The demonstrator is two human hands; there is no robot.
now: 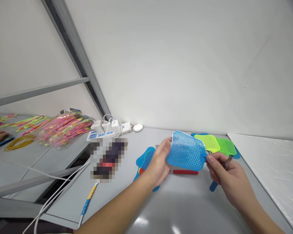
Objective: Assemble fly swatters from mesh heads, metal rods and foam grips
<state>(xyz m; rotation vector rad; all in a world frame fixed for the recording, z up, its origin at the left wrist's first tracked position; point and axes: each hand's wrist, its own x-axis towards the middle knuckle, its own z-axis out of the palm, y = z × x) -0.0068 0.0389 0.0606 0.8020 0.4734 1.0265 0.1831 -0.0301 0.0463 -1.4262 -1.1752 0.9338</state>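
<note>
Gripping the blue swatter head (186, 151), left hand (158, 164) and right hand (224, 174) fingers closed.

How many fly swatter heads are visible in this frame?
4, perhaps more hidden: a blue head held between the left hand and right hand; yellow-green and green heads behind it; another blue head by the left hand.

A fly swatter head (186, 151) sits between both hands; other swatters (216, 143) lie behind it, a power strip (109, 130) far left, perhaps against the wall.
</note>
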